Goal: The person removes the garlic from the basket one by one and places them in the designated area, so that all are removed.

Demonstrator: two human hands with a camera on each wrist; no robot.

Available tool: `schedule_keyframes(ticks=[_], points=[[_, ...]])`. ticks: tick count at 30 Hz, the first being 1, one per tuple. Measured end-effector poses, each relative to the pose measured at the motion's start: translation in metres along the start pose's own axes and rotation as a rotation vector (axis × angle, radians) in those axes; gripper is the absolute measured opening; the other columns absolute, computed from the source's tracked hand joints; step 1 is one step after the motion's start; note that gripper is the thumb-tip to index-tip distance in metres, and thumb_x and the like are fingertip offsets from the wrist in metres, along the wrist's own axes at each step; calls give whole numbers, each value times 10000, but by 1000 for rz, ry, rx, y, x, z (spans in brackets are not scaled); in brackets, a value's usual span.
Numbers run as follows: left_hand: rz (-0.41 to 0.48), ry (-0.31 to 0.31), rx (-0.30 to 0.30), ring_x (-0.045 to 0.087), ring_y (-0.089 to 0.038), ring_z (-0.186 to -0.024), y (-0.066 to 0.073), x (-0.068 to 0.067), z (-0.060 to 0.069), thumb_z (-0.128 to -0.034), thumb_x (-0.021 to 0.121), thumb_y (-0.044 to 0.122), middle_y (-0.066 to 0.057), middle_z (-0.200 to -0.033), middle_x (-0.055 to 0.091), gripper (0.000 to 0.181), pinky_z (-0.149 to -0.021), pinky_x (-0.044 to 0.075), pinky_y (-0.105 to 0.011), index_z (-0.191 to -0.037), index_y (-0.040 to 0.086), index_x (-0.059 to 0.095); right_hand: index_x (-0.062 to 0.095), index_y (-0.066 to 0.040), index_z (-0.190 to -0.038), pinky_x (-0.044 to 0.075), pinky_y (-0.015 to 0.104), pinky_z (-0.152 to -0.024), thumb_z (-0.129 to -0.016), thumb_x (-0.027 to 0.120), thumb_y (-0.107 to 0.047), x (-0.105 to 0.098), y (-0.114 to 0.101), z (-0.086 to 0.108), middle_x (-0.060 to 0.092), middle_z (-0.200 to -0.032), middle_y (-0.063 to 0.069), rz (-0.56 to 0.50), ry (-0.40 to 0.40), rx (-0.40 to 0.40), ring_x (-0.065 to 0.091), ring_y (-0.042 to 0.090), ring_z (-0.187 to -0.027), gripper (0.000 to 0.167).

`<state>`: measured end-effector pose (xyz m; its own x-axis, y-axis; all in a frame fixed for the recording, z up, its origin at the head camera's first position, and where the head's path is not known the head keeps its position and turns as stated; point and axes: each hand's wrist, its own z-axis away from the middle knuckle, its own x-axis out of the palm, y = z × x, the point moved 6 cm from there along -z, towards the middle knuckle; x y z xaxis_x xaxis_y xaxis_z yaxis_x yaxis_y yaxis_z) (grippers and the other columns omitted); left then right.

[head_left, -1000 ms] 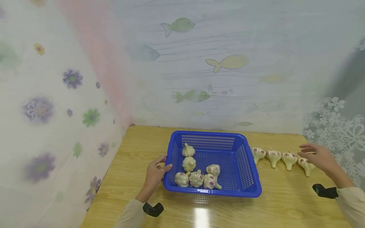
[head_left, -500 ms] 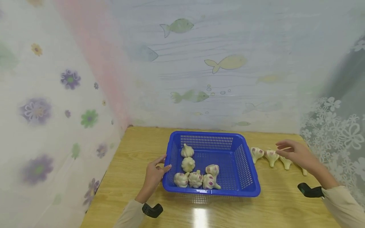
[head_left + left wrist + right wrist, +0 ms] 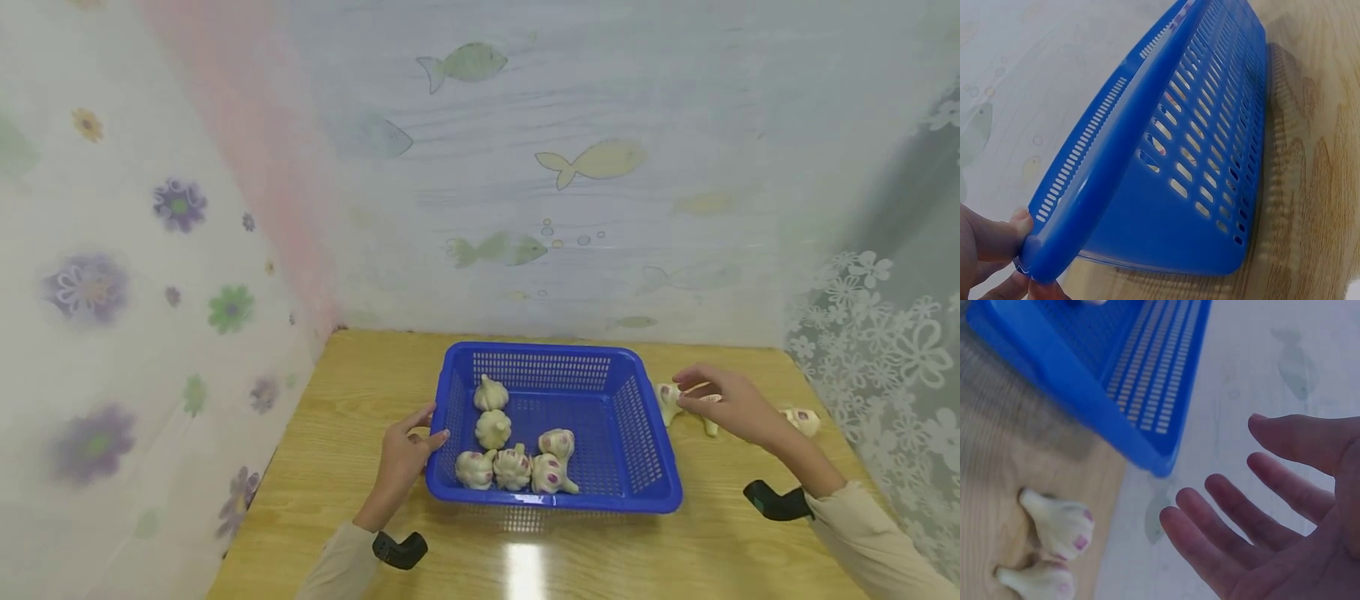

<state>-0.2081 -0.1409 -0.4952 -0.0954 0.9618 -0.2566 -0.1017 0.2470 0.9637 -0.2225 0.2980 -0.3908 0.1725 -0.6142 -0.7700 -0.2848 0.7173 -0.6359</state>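
Over the last second the right hand has travelled left along the row of garlic bulbs on the tabletop, from its far right end to beside the blue basket; that brings the bulbs closest to the basket within its reach. It holds nothing, fingers loosely spread and thumb well apart. The left hand pinches the basket's left rim between thumb and fingers, just as before, and the basket stands where it was. Counted, there are two hands, one basket and six bulbs inside it, along its left and near sides. Right of it three bulbs show; a fourth is probably hidden behind the right hand and forearm.
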Motion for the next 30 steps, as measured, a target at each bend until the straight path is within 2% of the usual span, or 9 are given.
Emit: schedule_keyframes(ticks=[7, 17, 30], points=[[16, 3, -13, 492, -131, -494, -5, 0, 0, -823, 732, 77, -119, -1039, 618, 490, -410, 462, -267, -1292, 107, 595, 572, 5, -1184, 515, 308, -710, -929, 618, -163, 19, -16, -4, 596, -1112, 197, -59, -44, -45, 605, 318, -960, 309], [12, -2, 4, 463, -119, -479, 0, 1, -1, -825, 732, 80, -111, -1040, 615, 489, -402, 453, -261, -1293, 109, 595, 536, 31, -1220, 521, 339, -743, -929, 619, -186, 40, -28, -13, 569, -1167, 213, -132, -128, -51, 590, 333, -990, 373], [-7, -1, -7, 450, -111, -483, -2, 0, -1, -832, 726, 88, -97, -1052, 613, 485, -404, 435, -268, -1297, 126, 593, 560, -18, -1193, 510, 382, -769, -907, 651, -235, 71, -29, -27, 573, -1139, 148, -171, -200, -4, 581, 302, -988, 370]])
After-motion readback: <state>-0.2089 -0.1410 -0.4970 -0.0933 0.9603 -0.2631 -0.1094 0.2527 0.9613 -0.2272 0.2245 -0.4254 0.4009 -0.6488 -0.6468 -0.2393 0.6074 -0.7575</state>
